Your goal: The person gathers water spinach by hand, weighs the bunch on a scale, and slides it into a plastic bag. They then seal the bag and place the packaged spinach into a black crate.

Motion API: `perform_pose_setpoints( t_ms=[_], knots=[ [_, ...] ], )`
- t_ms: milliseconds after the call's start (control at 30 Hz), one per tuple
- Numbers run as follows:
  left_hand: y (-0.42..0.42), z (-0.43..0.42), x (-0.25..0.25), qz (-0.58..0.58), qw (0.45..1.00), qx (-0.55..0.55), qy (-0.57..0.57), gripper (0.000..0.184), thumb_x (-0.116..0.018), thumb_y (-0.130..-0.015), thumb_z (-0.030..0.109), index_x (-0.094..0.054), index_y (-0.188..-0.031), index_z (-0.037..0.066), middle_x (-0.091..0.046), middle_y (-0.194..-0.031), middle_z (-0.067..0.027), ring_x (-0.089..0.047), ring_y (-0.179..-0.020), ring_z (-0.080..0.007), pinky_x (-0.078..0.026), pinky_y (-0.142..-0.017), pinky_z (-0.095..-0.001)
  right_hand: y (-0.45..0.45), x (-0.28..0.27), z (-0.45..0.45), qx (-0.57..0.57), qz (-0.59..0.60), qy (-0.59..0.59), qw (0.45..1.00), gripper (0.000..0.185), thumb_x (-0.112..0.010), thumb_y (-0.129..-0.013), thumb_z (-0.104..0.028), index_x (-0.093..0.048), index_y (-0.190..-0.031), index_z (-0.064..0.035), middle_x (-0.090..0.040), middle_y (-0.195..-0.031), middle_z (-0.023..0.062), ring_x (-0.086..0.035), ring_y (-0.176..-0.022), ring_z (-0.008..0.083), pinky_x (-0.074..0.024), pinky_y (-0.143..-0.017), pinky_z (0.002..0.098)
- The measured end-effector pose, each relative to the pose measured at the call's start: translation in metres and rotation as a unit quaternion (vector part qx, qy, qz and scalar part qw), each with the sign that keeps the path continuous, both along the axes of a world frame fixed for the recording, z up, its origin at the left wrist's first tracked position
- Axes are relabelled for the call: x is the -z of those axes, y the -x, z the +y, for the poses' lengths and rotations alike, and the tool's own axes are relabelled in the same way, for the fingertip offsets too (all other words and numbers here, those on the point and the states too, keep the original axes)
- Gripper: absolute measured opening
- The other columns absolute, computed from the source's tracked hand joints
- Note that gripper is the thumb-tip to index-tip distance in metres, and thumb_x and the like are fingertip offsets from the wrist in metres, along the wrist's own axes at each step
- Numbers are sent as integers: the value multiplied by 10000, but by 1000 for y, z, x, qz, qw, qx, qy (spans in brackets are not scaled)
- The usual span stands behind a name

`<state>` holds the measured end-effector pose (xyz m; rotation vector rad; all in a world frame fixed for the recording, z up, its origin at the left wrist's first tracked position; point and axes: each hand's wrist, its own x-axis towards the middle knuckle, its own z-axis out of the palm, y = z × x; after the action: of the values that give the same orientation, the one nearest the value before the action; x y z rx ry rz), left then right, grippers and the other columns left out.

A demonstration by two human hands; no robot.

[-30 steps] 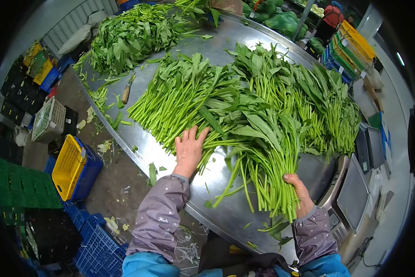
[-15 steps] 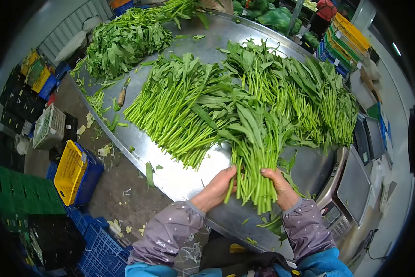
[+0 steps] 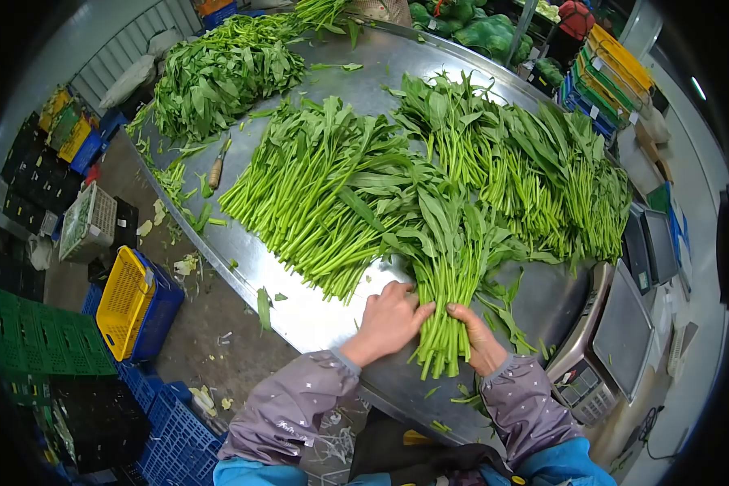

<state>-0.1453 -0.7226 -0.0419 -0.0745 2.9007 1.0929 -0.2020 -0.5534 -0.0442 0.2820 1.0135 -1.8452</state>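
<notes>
A bunch of water spinach (image 3: 444,304), leaves pointing away from me and cut stem ends toward me, is gathered between my two hands at the near edge of the metal table (image 3: 316,312). My left hand (image 3: 387,318) grips it from the left, thumb across the stems. From the right, my right hand (image 3: 479,336) closes round the same stems; its fingers are partly hidden behind them. A wide loose pile of water spinach (image 3: 316,194) lies just beyond my left hand. Further right, more bunches (image 3: 534,170) lie side by side.
A wooden-handled knife (image 3: 217,166) lies near the table's left edge. A leafy heap (image 3: 218,77) is at the far left. A weighing scale (image 3: 599,344) stands at right. On the floor at left are yellow and blue crates (image 3: 129,304).
Both hands have drawn the stems into a narrower, tighter bunch. My right hand has moved left, and my left hand now shows its back and thumb over the stems.
</notes>
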Motion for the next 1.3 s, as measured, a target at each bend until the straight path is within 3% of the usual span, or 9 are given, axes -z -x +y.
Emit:
perform_pose_setpoints(
  t_ms=[100,233,300,500,733,1000,1200,1267,1300],
  knots=[
    [16,-34,-4,19,997,-4,-70,337,-438,-860,307,-600,-993,43,-529,-1127,-128,-437,-1101,-287,-396,-850,-402,5,-9,-3,-19,-16,51,998,451,-573,-776,-281,-483,-1105,14,-594,-950,131,-612,-808,221,-530,-702,355],
    [33,-72,5,188,918,57,343,251,-524,-782,176,-593,-1014,110,-470,-1214,-82,-335,-1223,-273,-239,-1000,-479,9,-12,0,-13,-11,59,998,469,-565,-773,-288,-479,-1116,20,-593,-949,135,-607,-795,236,-526,-681,378],
    [41,-103,24,143,916,68,370,259,-531,-785,219,-592,-1035,194,-367,-1324,-56,-252,-1275,-280,-183,-1013,-525,13,-28,5,17,-38,3,999,501,-569,-763,-292,-464,-1138,23,-580,-989,146,-605,-819,241,-525,-683,384],
    [44,-117,36,103,941,36,319,298,-533,-807,337,-586,-1082,233,-320,-1356,-43,-232,-1280,-285,-153,-1018,-529,-12,-103,41,-5,-18,-3,1000,564,-554,-726,-315,-450,-1156,35,-543,-1059,164,-577,-804,256,-491,-734,403],
    [45,-118,40,104,933,32,343,358,-508,-820,341,-520,-1174,284,-323,-1359,-16,-237,-1278,-265,-159,-1012,-529,-51,-147,87,124,-67,139,980,566,-487,-655,-416,-465,-1090,-55,-479,-830,80,-436,-666,190,-353,-633,325],
    [48,-115,32,59,927,45,369,486,-542,-787,372,-418,-1255,324,-335,-1341,-26,-222,-1286,-260,-174,-997,-559,-73,-161,163,116,109,218,963,695,-565,-679,-585,-404,-1195,-149,-388,-845,16,-431,-664,164,-358,-648,331],
    [46,-66,-26,89,900,33,426,186,-563,-731,127,-653,-884,183,-444,-1235,-122,-384,-1124,-398,-303,-876,-536,-87,-169,187,144,109,196,964,622,-575,-671,-424,-416,-1187,-115,-410,-863,32,-453,-685,179,-385,-674,346],
    [39,-20,-62,198,927,100,303,251,-639,-677,147,-646,-927,160,-507,-1144,-121,-458,-1046,-306,-355,-840,-475,-92,-162,192,160,90,193,964,599,-575,-681,-377,-431,-1177,-74,-479,-956,70,-486,-725,205,-411,-721,365],
    [39,5,-75,143,969,165,112,342,-633,-742,145,-592,-1081,138,-456,-1240,-105,-446,-1107,-246,-362,-896,-384,-94,-160,193,170,92,194,962,599,-575,-681,-377,-431,-1177,-74,-479,-956,70,-486,-725,205,-411,-721,365]
  ],
)
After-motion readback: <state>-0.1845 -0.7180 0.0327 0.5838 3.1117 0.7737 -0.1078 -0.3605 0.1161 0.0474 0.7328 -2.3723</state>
